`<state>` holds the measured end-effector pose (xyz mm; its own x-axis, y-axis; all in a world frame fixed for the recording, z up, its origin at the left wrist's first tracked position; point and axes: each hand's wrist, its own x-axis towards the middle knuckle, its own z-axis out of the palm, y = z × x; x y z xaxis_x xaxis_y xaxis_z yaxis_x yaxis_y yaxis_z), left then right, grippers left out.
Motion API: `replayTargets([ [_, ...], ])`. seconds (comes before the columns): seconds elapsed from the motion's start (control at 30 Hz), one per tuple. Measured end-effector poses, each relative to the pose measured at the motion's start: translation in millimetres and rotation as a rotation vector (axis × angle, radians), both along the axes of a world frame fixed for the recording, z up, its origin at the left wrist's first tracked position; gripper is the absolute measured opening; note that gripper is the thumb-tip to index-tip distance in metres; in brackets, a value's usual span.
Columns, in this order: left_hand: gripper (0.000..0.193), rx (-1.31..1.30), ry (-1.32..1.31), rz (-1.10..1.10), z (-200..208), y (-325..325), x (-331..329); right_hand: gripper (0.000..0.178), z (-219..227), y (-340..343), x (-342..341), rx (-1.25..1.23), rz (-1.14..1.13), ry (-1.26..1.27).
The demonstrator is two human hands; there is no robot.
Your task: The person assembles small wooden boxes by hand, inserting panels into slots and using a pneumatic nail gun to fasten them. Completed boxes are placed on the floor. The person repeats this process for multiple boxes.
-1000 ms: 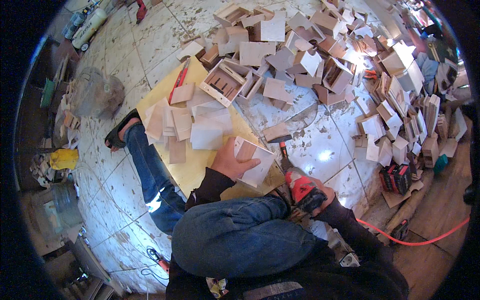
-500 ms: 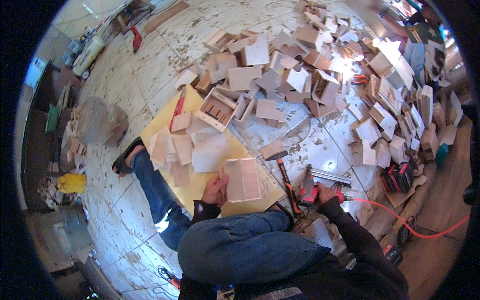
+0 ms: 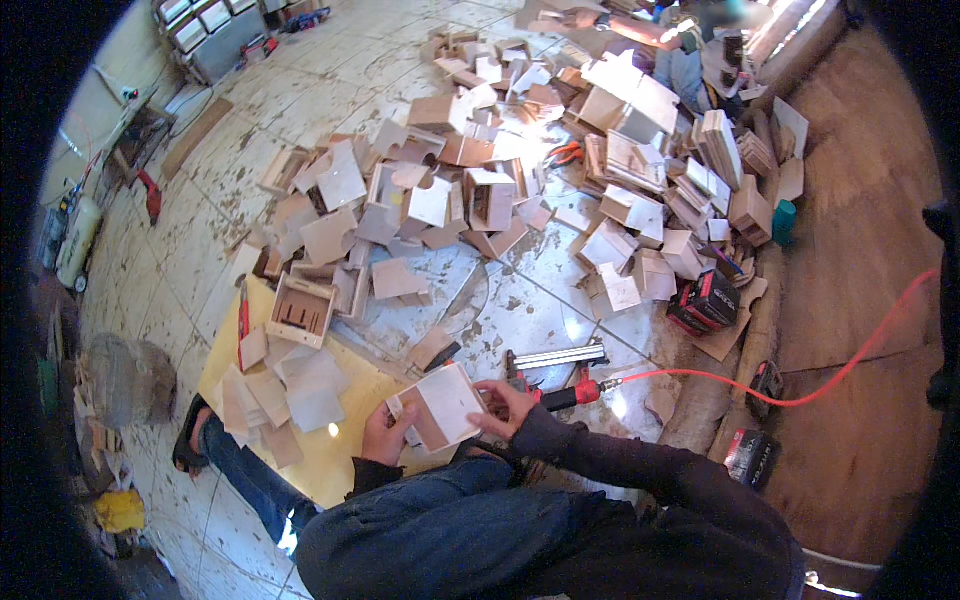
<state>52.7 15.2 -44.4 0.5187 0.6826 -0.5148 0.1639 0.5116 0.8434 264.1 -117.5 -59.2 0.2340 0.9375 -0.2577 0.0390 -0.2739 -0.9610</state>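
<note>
Across the stained tile floor [image 3: 205,265], loose wooden panels [image 3: 315,388] lie on a yellow board [image 3: 325,475], near whose right side the left hand [image 3: 385,435] grips a small wooden box [image 3: 447,405] and the right hand [image 3: 508,408], fingers slightly parted, touches its right edge. Apparently light, stiff and dry, it should suit a hold by its outer walls. Farther right, a black-and-red carton [image 3: 708,300] carries printed lettering.

A small, shallow wooden box [image 3: 450,404], pale with a browner band along its lower-left part, tilts between left hand [image 3: 385,434] and right hand [image 3: 506,408], over the yellow board's [image 3: 368,388] right edge.
</note>
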Motion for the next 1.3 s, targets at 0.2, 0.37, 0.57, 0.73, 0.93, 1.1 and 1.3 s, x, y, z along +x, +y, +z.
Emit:
replayTargets([
  [0.2, 0.036, 0.070, 0.050, 0.250, -0.5, -2.1, -36.5, 0.037, -52.1, 3.5, 144.5, -0.032, -0.538, -0.079],
  [0.37, 0.038, 0.455, 0.519, 0.450, 2.9, -9.6, -78.9, 0.036, -96.6, -25.4, 264.2, 0.461, -1.064, 0.289],
  [0.57, 0.055, 1.163, 1.071, 0.404, -13.4, -4.5, -93.3, 0.048, -120.5, 59.1, 212.4, -0.010, -0.784, 0.020],
  [0.73, 0.042, 1.247, 1.151, 0.396, -53.4, 0.9, -94.8, 0.053, -73.3, 153.4, 79.3, 0.209, -0.186, -0.696],
  [0.93, 0.029, 1.117, 0.931, 0.343, -44.0, -11.8, -118.5, 0.108, -32.6, 263.1, 34.5, 0.460, -0.842, -0.580],
  [1.1, 0.035, 0.934, 0.855, 0.422, -29.3, -11.2, -121.3, 0.089, -27.8, 290.2, 76.2, -0.019, -1.016, -0.395],
  [1.3, 0.060, 0.834, 0.989, 0.565, -30.1, 4.4, -95.8, 0.046, -62.4, 284.9, 101.3, 0.051, -0.910, -0.551],
])
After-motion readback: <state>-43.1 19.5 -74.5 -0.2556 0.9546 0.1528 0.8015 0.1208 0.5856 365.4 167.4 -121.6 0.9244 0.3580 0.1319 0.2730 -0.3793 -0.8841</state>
